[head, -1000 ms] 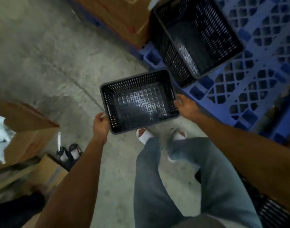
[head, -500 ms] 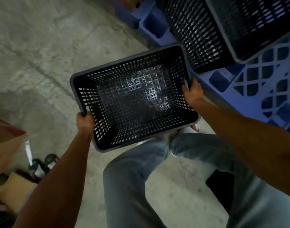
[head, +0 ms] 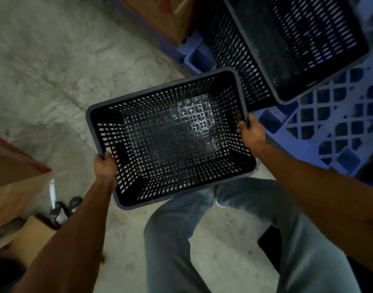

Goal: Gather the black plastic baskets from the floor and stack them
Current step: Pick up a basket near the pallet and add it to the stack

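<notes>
You're mid-task: one basket [head: 170,140] is off the floor and in your grip, not yet stacked. A second basket, the stack [head: 287,45], sits on the blue pallet [head: 340,123], just beyond the held one. Any other baskets left on the floor are out of view. Left hand [head: 105,166] and right hand [head: 250,134] have fingers closed over opposite rims. The basket is black lattice plastic, empty, with a grey rim and scuffed bottom.
</notes>
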